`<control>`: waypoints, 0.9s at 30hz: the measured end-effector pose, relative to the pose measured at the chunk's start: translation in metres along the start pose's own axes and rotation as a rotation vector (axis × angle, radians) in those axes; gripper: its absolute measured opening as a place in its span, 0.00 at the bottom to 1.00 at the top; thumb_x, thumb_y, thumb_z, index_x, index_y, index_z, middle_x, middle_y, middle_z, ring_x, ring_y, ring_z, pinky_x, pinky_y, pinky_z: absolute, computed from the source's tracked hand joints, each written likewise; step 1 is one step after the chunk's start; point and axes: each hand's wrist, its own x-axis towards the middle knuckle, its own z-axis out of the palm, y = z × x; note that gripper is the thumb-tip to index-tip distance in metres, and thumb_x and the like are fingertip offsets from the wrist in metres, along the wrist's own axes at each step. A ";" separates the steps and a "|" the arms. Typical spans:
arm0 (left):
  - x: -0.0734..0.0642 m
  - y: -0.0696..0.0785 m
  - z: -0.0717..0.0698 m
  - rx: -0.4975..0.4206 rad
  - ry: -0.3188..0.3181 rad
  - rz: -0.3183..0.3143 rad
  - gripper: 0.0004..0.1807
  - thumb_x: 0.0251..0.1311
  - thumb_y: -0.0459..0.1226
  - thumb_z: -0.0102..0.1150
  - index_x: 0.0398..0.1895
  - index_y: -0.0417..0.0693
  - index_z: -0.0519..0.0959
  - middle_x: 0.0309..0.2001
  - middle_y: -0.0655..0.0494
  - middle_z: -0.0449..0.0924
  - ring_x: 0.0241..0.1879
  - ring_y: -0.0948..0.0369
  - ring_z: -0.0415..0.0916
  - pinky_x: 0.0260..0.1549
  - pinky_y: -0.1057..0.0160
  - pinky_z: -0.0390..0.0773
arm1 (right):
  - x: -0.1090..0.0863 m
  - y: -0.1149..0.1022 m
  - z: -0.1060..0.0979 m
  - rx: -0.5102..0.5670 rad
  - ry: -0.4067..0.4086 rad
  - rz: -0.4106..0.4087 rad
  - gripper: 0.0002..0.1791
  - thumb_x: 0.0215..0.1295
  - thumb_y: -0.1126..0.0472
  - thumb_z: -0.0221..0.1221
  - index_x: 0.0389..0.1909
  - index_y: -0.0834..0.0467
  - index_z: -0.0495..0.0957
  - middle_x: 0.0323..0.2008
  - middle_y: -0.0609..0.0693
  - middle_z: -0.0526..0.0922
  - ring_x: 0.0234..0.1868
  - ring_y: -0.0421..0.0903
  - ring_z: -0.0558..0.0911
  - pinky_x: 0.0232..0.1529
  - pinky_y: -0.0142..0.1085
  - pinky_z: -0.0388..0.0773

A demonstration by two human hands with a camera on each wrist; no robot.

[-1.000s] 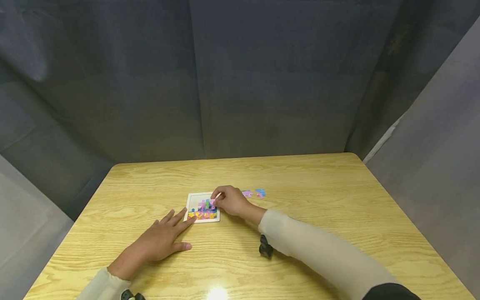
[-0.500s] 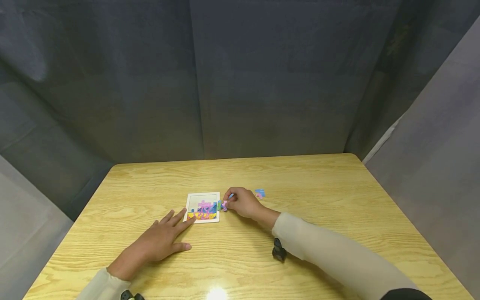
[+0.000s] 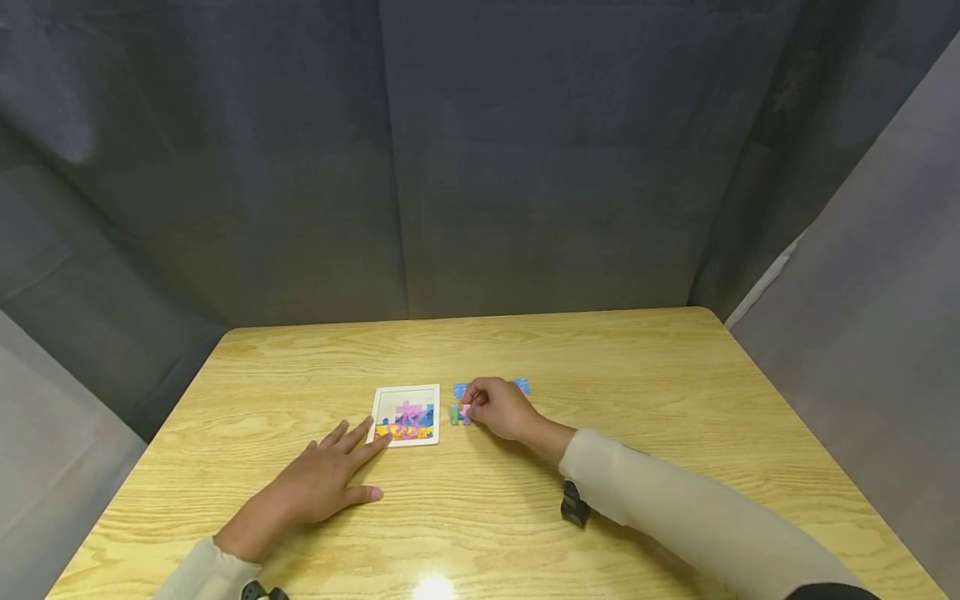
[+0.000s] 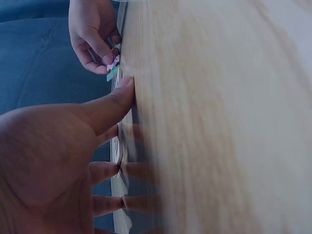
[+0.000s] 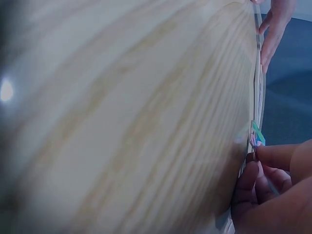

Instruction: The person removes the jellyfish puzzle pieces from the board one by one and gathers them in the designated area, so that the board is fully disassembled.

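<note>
A white-framed jigsaw puzzle (image 3: 406, 389) lies on the table, its lower part filled with pink, yellow and blue pieces. My left hand (image 3: 330, 471) lies with straight, spread fingers, the fingertips on the puzzle's left and lower-left border. To the right of the puzzle, my right hand (image 3: 501, 408) pinches a pink and green jigsaw piece (image 3: 455, 415) between thumb and fingers. The right wrist view shows this jigsaw piece (image 5: 256, 134) tilted at the fingertips, partly hidden by them. It looks close to the tabletop; whether it touches I cannot tell.
Loose blue jigsaw pieces (image 3: 521, 385) lie behind the right hand, partly covered by it. Another blue piece (image 3: 460, 389) shows to the left of its fingers. The wooden table (image 3: 600, 358) ends at a dark curtain (image 3: 555, 208).
My right hand has moved right, carrying the pink and green jigsaw piece from the puzzle's right part to beside the frame. A gap shows where it was. The left hand stays still.
</note>
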 end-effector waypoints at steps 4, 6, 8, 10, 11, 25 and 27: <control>0.000 0.000 0.000 0.000 0.001 0.006 0.43 0.68 0.63 0.57 0.82 0.60 0.59 0.82 0.43 0.49 0.77 0.31 0.49 0.59 0.19 0.61 | 0.000 0.003 0.000 -0.010 0.010 -0.007 0.03 0.68 0.70 0.65 0.39 0.60 0.84 0.32 0.48 0.84 0.34 0.40 0.81 0.40 0.36 0.81; 0.000 0.000 0.000 0.000 0.002 0.007 0.44 0.68 0.63 0.56 0.82 0.60 0.59 0.82 0.43 0.49 0.77 0.31 0.49 0.59 0.19 0.61 | 0.001 0.005 0.001 -0.018 0.016 -0.012 0.03 0.68 0.70 0.65 0.38 0.60 0.84 0.32 0.48 0.84 0.34 0.40 0.80 0.40 0.36 0.81; 0.000 -0.001 0.000 -0.002 0.003 0.005 0.44 0.68 0.63 0.56 0.82 0.60 0.59 0.82 0.43 0.49 0.77 0.31 0.49 0.59 0.19 0.61 | 0.002 0.006 0.001 -0.029 0.020 -0.012 0.03 0.68 0.70 0.65 0.38 0.60 0.85 0.31 0.47 0.84 0.33 0.40 0.80 0.39 0.35 0.80; 0.000 -0.001 0.000 -0.003 0.003 0.004 0.44 0.68 0.63 0.56 0.82 0.60 0.59 0.82 0.43 0.49 0.77 0.31 0.48 0.59 0.19 0.60 | 0.003 0.007 0.001 -0.040 0.016 -0.009 0.02 0.68 0.69 0.65 0.38 0.60 0.85 0.31 0.47 0.84 0.32 0.40 0.79 0.38 0.34 0.79; 0.000 -0.001 0.000 -0.004 0.002 0.003 0.43 0.68 0.63 0.56 0.82 0.60 0.59 0.82 0.43 0.49 0.77 0.31 0.48 0.60 0.19 0.60 | 0.002 0.007 0.001 -0.046 0.013 -0.008 0.02 0.69 0.69 0.65 0.38 0.61 0.85 0.31 0.47 0.84 0.32 0.40 0.79 0.37 0.34 0.78; 0.000 -0.001 0.001 -0.030 0.002 -0.002 0.43 0.68 0.63 0.56 0.82 0.61 0.59 0.83 0.43 0.48 0.78 0.31 0.48 0.59 0.18 0.59 | 0.002 0.007 0.002 -0.090 0.008 -0.034 0.03 0.66 0.71 0.67 0.35 0.60 0.85 0.32 0.46 0.83 0.32 0.39 0.77 0.35 0.31 0.78; 0.000 -0.002 0.002 -0.034 0.003 -0.002 0.43 0.68 0.63 0.56 0.82 0.61 0.59 0.83 0.44 0.48 0.78 0.31 0.47 0.59 0.18 0.58 | 0.001 0.007 0.002 -0.090 0.010 -0.034 0.03 0.66 0.71 0.67 0.35 0.60 0.85 0.32 0.46 0.83 0.32 0.39 0.77 0.35 0.31 0.78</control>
